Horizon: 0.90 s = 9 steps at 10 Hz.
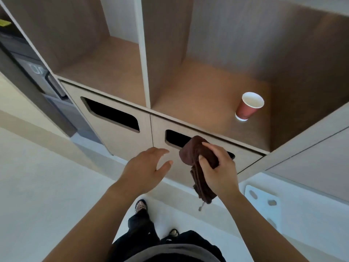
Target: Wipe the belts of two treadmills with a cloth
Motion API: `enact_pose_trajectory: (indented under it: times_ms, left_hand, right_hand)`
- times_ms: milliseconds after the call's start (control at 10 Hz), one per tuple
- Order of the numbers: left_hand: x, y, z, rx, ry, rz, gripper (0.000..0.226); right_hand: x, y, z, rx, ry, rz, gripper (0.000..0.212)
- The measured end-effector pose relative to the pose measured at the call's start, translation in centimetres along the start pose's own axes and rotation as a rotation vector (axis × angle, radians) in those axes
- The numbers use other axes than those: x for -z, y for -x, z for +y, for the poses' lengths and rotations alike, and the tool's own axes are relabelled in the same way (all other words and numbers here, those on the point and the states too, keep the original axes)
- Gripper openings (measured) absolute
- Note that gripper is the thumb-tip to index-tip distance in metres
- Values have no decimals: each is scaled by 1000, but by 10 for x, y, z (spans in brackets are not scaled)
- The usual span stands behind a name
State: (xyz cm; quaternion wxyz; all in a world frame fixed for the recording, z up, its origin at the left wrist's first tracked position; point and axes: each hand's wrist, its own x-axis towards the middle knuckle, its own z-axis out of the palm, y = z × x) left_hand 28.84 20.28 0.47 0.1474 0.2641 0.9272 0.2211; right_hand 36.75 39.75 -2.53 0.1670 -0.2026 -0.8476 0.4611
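A dark brown cloth [196, 154] hangs bunched from my right hand [219, 167], which grips it right in front of the slot [175, 138] in the right cabinet door. The cloth's upper end reaches the slot's edge and its lower end dangles below my wrist. My left hand [145, 169] hovers just left of the cloth with its fingers spread, holding nothing. No treadmill is in view.
A red paper cup [248, 106] stands on the shelf above the right door. The left door has its own slot [111, 114]. A dark machine [37, 76] stands at the far left. A white plate with holes [264, 201] lies on the pale floor to the right.
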Motion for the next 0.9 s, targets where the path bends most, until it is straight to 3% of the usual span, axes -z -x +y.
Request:
enact_pose_trajectory:
  times_ms: [300, 500, 700, 900]
  left_hand:
    - [41, -110, 7, -208, -20, 10, 43]
    - [62, -147, -3, -279, -66, -13, 46]
    - [79, -164, -21, -277, -115, -1, 48]
    - [75, -167, -23, -270, -101, -3, 48]
  right_hand:
    - [7, -92, -22, 12, 5, 187, 35]
    - [-5, -159, -31, 81, 134, 295, 40]
    - [-39, -201, -23, 1, 314, 60, 42]
    - [-45, -189, -12, 31, 270, 66, 38]
